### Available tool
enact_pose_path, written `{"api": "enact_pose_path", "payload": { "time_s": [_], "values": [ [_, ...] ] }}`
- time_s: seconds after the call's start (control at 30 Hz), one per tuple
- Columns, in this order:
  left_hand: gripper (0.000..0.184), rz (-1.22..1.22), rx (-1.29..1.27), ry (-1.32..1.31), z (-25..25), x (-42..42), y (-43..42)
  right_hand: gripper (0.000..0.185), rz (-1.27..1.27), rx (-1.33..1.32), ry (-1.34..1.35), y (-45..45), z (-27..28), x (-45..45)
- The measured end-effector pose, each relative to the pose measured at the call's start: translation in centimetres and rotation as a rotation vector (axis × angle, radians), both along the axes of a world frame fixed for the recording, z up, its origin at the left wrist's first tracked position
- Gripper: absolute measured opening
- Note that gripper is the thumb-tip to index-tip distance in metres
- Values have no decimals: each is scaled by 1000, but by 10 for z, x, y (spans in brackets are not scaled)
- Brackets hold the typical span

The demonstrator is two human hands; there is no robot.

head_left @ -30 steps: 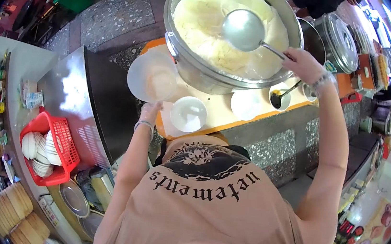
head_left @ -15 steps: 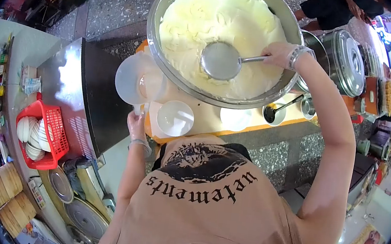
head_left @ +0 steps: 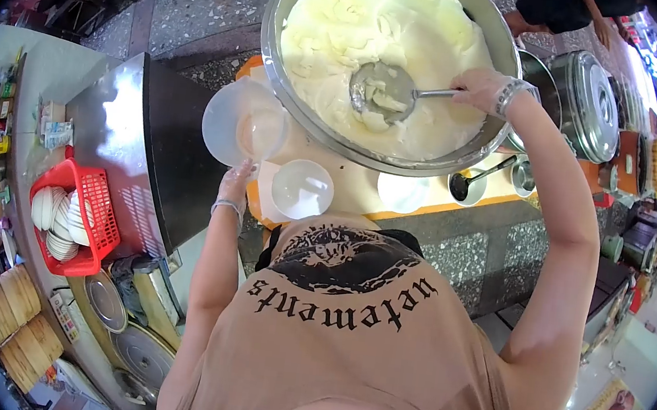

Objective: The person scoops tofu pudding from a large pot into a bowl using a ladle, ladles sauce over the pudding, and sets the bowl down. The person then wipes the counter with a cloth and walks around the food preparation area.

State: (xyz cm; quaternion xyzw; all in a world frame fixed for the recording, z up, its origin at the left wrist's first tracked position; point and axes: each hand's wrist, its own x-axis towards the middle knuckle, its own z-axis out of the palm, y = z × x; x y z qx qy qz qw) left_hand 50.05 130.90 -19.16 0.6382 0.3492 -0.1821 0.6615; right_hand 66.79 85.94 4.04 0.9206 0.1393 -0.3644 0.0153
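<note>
R hand [head_left: 483, 91]: clamped on ladle [head_left: 370, 78], over pot [head_left: 274, 45]
L hand [head_left: 234, 184]: gripping jug [head_left: 227, 125], L of pot
Curd [head_left: 335, 40]: in pot, prob. mid-scoop
Ladle: in pot, w/ curd; next prob. needs lvl lift

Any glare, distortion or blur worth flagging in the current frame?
Head view: strong fisheye distortion, black corners around a rounded image; head view: bright glare on the metal cabinet at left, the middle white bowl nearly washed out; head view: ladle and pot fairly clear, a patch at the far-left edge blurred.
</note>
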Motion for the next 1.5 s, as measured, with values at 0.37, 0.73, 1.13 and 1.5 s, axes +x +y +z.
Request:
{"api": "enact_pose_path", "payload": {
  "time_s": [0.37, 0.73, 1.13, 1.5],
  "values": [
    [46, -134, 77, -31, -20, -2, 15, 37, -106, 69, -96, 16, 51, -16],
    [59, -331, 301, -106, -35, 1, 27, 27, 35, 165, -226, 102, 88, -3],
    [57, -356, 213, 10, -19, 1, 21, 21, 413, -147, -608, 186, 129, -26],
    [51, -308, 128, -21, -38, 2, 28, 32, 2, -197, -429, 104, 67, 13]
  ]
}}
